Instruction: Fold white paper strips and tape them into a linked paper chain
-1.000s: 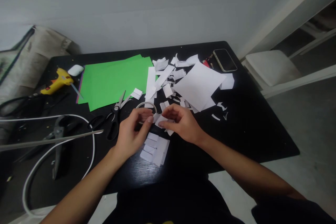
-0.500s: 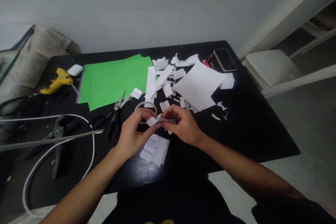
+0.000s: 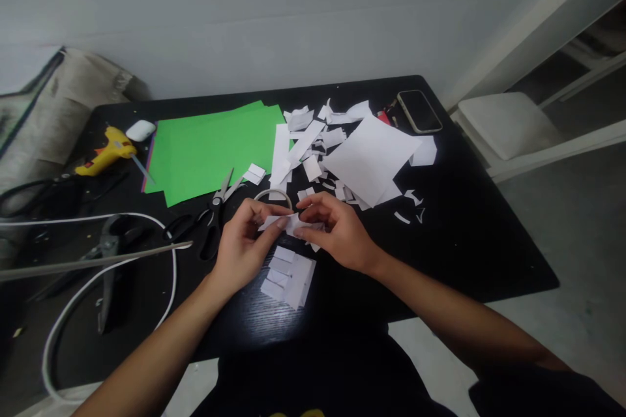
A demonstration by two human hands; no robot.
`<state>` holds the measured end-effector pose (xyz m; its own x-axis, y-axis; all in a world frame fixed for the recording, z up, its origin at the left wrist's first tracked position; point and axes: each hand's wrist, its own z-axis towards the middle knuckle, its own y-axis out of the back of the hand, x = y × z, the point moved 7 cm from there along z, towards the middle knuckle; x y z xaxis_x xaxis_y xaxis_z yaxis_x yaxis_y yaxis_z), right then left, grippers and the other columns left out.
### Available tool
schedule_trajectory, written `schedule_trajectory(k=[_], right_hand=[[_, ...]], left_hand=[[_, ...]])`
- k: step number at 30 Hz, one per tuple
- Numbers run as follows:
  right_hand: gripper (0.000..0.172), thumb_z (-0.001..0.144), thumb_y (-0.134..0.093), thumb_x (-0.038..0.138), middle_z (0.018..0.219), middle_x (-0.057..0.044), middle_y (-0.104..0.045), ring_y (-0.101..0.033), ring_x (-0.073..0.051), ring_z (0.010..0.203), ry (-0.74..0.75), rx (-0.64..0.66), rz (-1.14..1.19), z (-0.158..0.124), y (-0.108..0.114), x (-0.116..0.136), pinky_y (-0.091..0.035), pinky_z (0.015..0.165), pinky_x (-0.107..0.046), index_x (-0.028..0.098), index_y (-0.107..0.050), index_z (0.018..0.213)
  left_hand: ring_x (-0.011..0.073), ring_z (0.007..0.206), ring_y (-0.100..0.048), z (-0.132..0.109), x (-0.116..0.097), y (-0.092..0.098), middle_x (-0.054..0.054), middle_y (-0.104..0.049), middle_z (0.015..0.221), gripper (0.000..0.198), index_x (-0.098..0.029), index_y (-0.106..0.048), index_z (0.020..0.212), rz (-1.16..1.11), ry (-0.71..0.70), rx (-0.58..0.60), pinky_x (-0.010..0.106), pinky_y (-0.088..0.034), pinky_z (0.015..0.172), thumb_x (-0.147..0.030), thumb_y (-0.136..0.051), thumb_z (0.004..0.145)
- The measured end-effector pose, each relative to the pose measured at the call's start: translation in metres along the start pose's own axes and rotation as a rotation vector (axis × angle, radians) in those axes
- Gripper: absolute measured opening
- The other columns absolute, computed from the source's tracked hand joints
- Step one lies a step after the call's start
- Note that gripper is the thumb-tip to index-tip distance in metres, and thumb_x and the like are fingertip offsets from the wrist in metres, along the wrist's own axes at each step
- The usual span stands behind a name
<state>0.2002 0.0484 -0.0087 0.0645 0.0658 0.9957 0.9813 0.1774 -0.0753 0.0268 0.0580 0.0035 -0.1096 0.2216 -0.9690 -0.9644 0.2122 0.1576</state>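
Observation:
My left hand (image 3: 244,247) and my right hand (image 3: 335,231) meet above the black table (image 3: 464,234), both pinched on one small white paper piece (image 3: 289,222) held between their fingertips. A roll of clear tape (image 3: 272,196) lies just behind my left fingers. Below my hands a small stack of folded white paper pieces (image 3: 288,272) rests on the table. Black-handled scissors (image 3: 210,212) lie to the left of my left hand.
Green paper sheets (image 3: 210,146) and a pile of white paper scraps (image 3: 337,150) cover the table's middle. A phone (image 3: 419,111) lies at the back right. A yellow glue gun (image 3: 105,151), pliers (image 3: 107,260) and a white cable (image 3: 98,273) sit left.
My fingers have shifted on the paper piece: its left end, sticking out below my left fingertips before, is now flattened between both hands. Both hands have stayed in place.

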Motion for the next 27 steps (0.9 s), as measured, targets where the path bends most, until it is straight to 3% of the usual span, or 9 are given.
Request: schedule_trajectory(k=[5, 9, 12, 19, 27], right_hand=[[0.031, 0.077, -0.087, 0.023, 0.091, -0.001, -0.075, -0.071, -0.015, 0.085, -0.065, 0.078, 0.022, 0.0, -0.003, -0.004, -0.06, 0.084, -0.033, 0.02, -0.076, 0.107], [0.032, 0.076, -0.088, 0.024, 0.096, -0.003, -0.078, -0.074, -0.016, 0.088, -0.087, 0.131, 0.122, 0.0, -0.006, -0.006, -0.062, 0.089, -0.035, 0.02, -0.078, 0.106], [0.025, 0.081, -0.084, 0.025, 0.103, -0.004, -0.079, -0.076, -0.018, 0.095, -0.089, 0.132, 0.168, 0.001, -0.004, -0.004, -0.062, 0.094, -0.036, 0.02, -0.079, 0.105], [0.021, 0.081, -0.086, 0.024, 0.098, -0.002, -0.081, -0.077, -0.017, 0.092, -0.006, 0.096, 0.118, 0.003, 0.0, 0.003, -0.063, 0.093, -0.035, 0.021, -0.078, 0.1], [0.015, 0.09, -0.081, 0.023, 0.102, -0.001, -0.082, -0.078, -0.017, 0.094, 0.213, 0.055, -0.091, -0.002, 0.0, 0.016, -0.064, 0.091, -0.033, 0.024, -0.079, 0.105]], left_hand=[[0.0179, 0.097, -0.075, 0.002, -0.013, -0.002, 0.005, -0.076, 0.102, 0.02, -0.02, -0.059, 0.087, 0.022, -0.15, 0.04, 0.032, -0.06, 0.084, -0.011, -0.076, 0.09], [0.017, 0.094, -0.072, -0.001, -0.03, -0.001, 0.004, -0.073, 0.102, 0.018, -0.02, -0.067, 0.089, 0.195, -0.377, 0.091, 0.032, -0.059, 0.081, -0.005, -0.077, 0.088], [0.0167, 0.093, -0.07, -0.003, -0.035, 0.002, 0.004, -0.072, 0.102, 0.019, -0.021, -0.069, 0.09, 0.279, -0.466, 0.091, 0.03, -0.057, 0.079, -0.004, -0.077, 0.088], [0.0223, 0.114, -0.068, 0.001, -0.017, 0.003, 0.008, -0.07, 0.12, 0.025, -0.023, -0.065, 0.106, 0.174, -0.267, 0.081, 0.039, -0.055, 0.099, -0.011, -0.078, 0.088], [0.0162, 0.089, -0.073, 0.0, -0.005, 0.008, 0.003, -0.074, 0.1, 0.02, -0.023, -0.066, 0.104, 0.157, -0.139, 0.049, 0.027, -0.058, 0.079, -0.013, -0.075, 0.088]])
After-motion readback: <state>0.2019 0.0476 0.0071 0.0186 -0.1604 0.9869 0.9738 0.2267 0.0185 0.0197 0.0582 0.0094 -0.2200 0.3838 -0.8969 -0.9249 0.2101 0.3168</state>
